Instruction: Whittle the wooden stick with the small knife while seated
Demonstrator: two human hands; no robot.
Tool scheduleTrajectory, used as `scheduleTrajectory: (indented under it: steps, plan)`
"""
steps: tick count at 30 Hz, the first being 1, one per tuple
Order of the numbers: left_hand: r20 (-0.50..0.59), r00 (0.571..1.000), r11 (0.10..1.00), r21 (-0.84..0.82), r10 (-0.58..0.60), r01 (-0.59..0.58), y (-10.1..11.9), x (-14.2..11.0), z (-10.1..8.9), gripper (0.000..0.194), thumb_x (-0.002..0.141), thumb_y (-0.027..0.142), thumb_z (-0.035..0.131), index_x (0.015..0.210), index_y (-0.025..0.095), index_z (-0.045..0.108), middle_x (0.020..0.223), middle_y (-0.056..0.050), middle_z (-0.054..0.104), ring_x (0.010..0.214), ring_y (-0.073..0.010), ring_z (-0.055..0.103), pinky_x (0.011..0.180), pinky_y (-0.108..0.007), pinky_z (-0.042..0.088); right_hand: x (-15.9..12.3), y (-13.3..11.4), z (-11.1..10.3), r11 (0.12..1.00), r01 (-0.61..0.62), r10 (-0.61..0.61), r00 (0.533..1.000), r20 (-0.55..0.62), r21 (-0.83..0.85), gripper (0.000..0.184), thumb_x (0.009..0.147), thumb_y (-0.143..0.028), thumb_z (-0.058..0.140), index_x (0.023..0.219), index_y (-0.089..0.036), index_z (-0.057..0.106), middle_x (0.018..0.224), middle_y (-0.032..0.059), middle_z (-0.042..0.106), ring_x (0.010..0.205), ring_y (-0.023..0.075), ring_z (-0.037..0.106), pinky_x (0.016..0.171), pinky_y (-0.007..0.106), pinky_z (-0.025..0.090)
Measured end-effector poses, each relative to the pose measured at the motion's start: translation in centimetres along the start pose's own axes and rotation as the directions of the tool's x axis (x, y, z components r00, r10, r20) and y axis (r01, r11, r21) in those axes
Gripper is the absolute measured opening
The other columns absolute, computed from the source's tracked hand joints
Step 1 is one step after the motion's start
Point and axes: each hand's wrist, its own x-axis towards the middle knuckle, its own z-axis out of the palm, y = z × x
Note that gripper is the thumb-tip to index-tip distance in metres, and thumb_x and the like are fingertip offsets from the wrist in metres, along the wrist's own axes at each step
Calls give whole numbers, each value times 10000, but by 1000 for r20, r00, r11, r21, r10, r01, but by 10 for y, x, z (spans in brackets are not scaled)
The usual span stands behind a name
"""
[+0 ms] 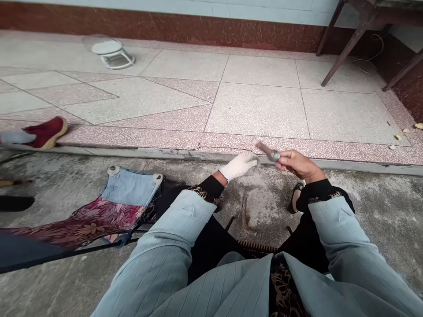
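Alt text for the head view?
A bare right hand holds a short brown-handled tool with a metal band, close to a white-gloved left hand, above rough concrete ground edged by speckled floor tiles.

Place: outdoor porch | terrazzo tile floor (257, 110) | concrete ground (370, 211)

Right hand: bare right hand (297, 166) closed around a short wooden-handled tool with metal collar (268, 152).
Left hand: cotton-gloved left hand (238, 166), just left of that tool.
Below hands: curved metal rod (245, 215) on rough concrete ground (380, 229).
Left: fabric-slung folding chair (99, 215) on the concrete.
Ahead: raised terrazzo-tiled floor (257, 114), beyond the hands.
Far left, on tiles: round plastic stool (110, 52).
Tile edge, left: rope-soled shoe (46, 133).
Far right, on tiles: wooden table legs (346, 48).
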Motion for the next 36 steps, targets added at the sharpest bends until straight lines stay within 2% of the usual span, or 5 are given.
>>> scheduleTrajectory:
  steps: [13,21,28,32,36]
  plan:
    - [323,946,870,-461,-20,176,6,-8,39,315,905,403,462,872,135,624,544,45,395,441,-69,295,426,-198,239,35,32,-15,971,-184,79,852,-518,-154,335,806,-489,626,734,-166,572,657,14,551,513,97,431,489,242,326]
    - [86,996,982,190,7,-23,13,-8,20,313,913,346,410,889,182,675,818,-26,668,732,-162,573,652,-252,392,29,26,-4,342,-385,172,922,-346,-857,260,907,-345,522,967,-182,715,899,95,691,773,199,576,622,282,348]
    - [121,992,998,33,49,-53,5,-13,1,301,928,358,448,1015,159,656,932,-45,682,785,-152,590,716,-257,444,17,13,-5,866,-172,406,790,460,-470,354,829,-475,645,917,-139,711,702,0,617,560,90,472,572,247,390]
    - [141,990,933,-355,-13,63,9,-10,7,300,943,368,440,946,123,613,672,-10,555,557,-92,468,539,-220,399,13,-1,-5,981,-47,78,983,166,-186,382,799,-488,682,895,-118,670,703,-6,584,563,74,457,550,224,365]
    - [149,989,879,-474,23,51,13,-5,14,271,941,343,434,868,135,591,586,28,426,534,-76,399,498,-187,339,19,-2,-7,998,51,-57,953,-297,-27,388,732,-509,725,757,-154,571,683,-6,544,532,68,422,500,217,334]
